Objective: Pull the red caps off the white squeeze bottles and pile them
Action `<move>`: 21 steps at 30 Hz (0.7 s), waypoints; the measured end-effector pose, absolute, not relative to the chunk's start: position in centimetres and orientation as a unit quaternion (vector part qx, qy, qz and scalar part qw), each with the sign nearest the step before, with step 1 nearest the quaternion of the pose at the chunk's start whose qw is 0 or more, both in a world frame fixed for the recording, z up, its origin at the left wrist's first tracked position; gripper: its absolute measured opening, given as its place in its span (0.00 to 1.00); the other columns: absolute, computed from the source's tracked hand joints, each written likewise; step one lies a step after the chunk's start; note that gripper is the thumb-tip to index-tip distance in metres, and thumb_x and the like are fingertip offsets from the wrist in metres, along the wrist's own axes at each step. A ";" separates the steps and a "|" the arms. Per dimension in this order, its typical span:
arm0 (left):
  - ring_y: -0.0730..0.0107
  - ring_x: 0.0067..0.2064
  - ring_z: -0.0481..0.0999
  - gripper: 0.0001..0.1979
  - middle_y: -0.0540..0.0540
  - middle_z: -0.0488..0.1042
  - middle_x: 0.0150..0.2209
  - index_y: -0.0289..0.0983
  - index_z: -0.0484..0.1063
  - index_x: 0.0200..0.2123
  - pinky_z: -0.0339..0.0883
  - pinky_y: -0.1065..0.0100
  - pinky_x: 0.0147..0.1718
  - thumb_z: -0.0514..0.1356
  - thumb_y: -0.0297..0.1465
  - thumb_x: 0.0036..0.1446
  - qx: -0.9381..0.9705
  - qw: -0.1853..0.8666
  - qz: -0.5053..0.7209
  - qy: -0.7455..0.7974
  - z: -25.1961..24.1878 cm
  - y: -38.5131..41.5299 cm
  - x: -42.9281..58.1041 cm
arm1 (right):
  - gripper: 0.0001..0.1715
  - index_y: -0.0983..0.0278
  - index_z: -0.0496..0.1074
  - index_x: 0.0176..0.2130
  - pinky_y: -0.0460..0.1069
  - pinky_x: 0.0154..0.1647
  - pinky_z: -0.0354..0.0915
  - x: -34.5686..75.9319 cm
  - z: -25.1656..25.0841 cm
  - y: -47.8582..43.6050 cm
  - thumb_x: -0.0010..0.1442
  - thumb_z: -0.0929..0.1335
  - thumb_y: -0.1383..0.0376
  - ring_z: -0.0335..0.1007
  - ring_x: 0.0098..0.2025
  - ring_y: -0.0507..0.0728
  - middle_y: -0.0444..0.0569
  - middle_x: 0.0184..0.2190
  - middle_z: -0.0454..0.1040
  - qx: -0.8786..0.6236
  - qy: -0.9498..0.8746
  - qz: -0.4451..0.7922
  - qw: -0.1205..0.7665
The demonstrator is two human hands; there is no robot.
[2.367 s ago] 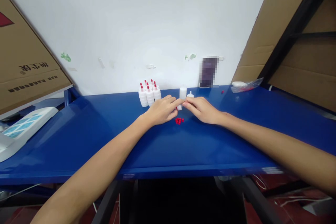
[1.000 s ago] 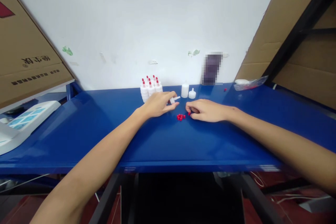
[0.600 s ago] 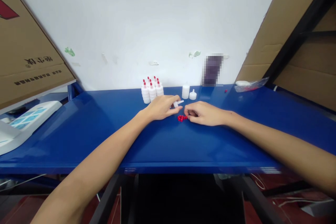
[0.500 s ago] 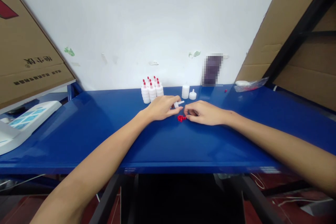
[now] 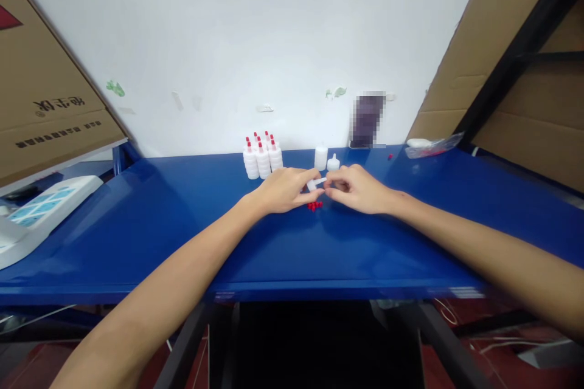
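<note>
My left hand [image 5: 292, 188] is closed round a white nozzle cap [image 5: 312, 185], its tapered spout pointing right. The thumb and fingers of my right hand [image 5: 353, 188] are pinched together at the spout's tip; whatever they hold is hidden. Just below the hands lies a small pile of red tip caps [image 5: 314, 205] on the blue table. Beyond my left hand stand several white squeeze bottles [image 5: 263, 161] with red-tipped nozzles, grouped together. An uncapped white bottle [image 5: 320, 158] and a loose white nozzle cap [image 5: 333, 163] sit behind my hands.
On the blue table [image 5: 274, 255], a single red cap [image 5: 390, 157] lies at the back right near a clear plastic bag [image 5: 433, 146]. A dark pixelated object [image 5: 367, 120] leans on the wall. A white device [image 5: 50, 206] is at left, below a cardboard box [image 5: 55, 85].
My right hand has moved up from the pile of red tip caps to the spout's tip. My left hand still holds the nozzle cap, slightly lower and further right.
</note>
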State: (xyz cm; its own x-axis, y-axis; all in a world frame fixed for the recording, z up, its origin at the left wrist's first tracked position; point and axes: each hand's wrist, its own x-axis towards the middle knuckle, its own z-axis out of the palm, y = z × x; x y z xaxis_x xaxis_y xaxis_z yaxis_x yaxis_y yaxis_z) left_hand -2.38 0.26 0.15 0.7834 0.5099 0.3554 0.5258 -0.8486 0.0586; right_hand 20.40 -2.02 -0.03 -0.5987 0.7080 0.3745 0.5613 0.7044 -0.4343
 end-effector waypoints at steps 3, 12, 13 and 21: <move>0.67 0.32 0.74 0.15 0.47 0.77 0.33 0.38 0.71 0.47 0.58 0.68 0.30 0.54 0.42 0.70 -0.942 0.014 -0.187 -0.277 0.2 0.2 -2.3 | 0.10 0.63 0.72 0.29 0.47 0.25 0.52 20.4 -0.2 -2.1 0.61 0.65 0.63 0.53 0.18 0.49 0.36 0.14 0.58 -0.354 -0.872 0.136 0.308; 0.66 0.34 0.76 0.16 0.46 0.78 0.35 0.37 0.69 0.51 0.59 0.68 0.30 0.54 0.43 0.70 -0.922 -0.025 -0.207 -0.326 -0.3 1.0 -2.8 | 0.10 0.62 0.73 0.44 0.55 0.46 0.69 20.2 -0.5 -2.1 0.61 0.67 0.68 0.74 0.43 0.58 0.53 0.48 0.75 -0.289 -0.894 0.075 0.335; 0.65 0.34 0.76 0.17 0.46 0.78 0.35 0.37 0.68 0.52 0.58 0.68 0.30 0.54 0.43 0.71 -0.921 -0.025 -0.203 -0.332 -0.3 1.0 -2.8 | 0.10 0.63 0.72 0.44 0.55 0.46 0.69 20.2 -0.5 -2.0 0.61 0.66 0.68 0.75 0.42 0.58 0.53 0.48 0.75 -0.291 -0.893 0.082 0.332; 0.62 0.33 0.77 0.20 0.45 0.78 0.33 0.36 0.66 0.52 0.57 0.68 0.28 0.52 0.46 0.71 -0.916 -0.003 -0.178 -0.361 -0.5 0.8 -2.7 | 0.24 0.63 0.69 0.57 0.49 0.30 0.67 20.2 -0.4 -2.3 0.62 0.66 0.66 0.74 0.27 0.51 0.51 0.47 0.80 -0.353 -0.868 0.151 0.316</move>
State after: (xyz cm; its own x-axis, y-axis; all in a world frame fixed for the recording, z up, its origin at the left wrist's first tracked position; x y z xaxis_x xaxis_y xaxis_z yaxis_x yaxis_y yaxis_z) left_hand -2.70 0.84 -0.47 0.6764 0.6614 0.3241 0.6590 -0.7400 0.1347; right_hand 20.24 -2.35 -0.43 -0.5510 0.7080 0.4418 0.5170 0.7052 -0.4853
